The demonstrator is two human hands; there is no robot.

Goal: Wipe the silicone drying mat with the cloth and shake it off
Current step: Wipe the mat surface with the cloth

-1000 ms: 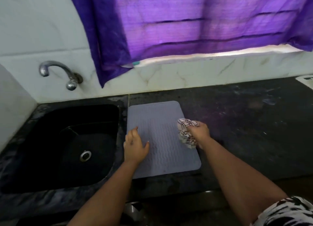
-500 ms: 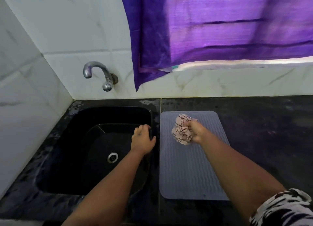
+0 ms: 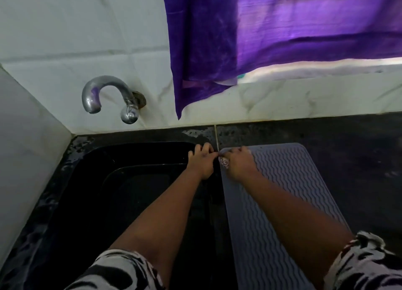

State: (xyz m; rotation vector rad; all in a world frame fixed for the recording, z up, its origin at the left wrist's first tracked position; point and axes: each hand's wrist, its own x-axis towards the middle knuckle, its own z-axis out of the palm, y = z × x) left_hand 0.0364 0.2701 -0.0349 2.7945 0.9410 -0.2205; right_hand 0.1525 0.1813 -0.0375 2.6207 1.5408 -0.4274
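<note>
Now the person's two hands are meeting at the far left corner of the grey silicone drying mat (image 3: 282, 202), which is lying flat on the dark stone bench (image 3: 348, 137) just to the right of the black sink (image 3: 108, 192). The right hand (image 3: 238, 163) is resting on that corner with its fingers curled tightly around the bunched cloth (image 3: 223, 162) (white with a dark check, only a small patch of it showing beneath the knuckles). The left hand (image 3: 202, 159) is reaching over the sink's right rim, its fingers bent and drawn together at the mat's corner edge, apparently pinching it, though the contact point is small and partly hidden. Both forearms are stretching forward from black-and-white patterned sleeves (image 3: 121, 270) at the bottom of the view. The mat's wavy ridges are running across its surface, and its left edge is lying close along the sink's rim. Behind the sink, a curved metal tap (image 3: 104, 94) is sticking out of the white marble wall, and a purple curtain (image 3: 282, 33) is hanging over the window above the bench.
</note>
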